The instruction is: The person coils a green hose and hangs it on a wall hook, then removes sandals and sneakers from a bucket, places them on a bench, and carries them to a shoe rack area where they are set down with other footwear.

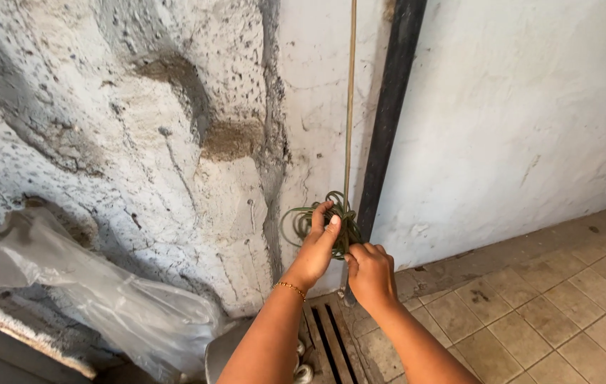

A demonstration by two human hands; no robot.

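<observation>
A thin green cord (350, 107) hangs straight down the white wall and ends in a bundle of coiled green loops (301, 219). My left hand (315, 245), with a gold bracelet on its wrist, grips the coil from the front, thumb pressed on the loops. My right hand (370, 272) sits just below and to the right, fingers closed around the lower part of the same coil. Both arms reach up from the bottom of the head view.
A black pipe (390, 107) runs down the wall just right of the cord. A clear plastic bag (82, 288) lies on a ledge at the left. Below are a floor drain grate (331, 334) and beige floor tiles (545, 313).
</observation>
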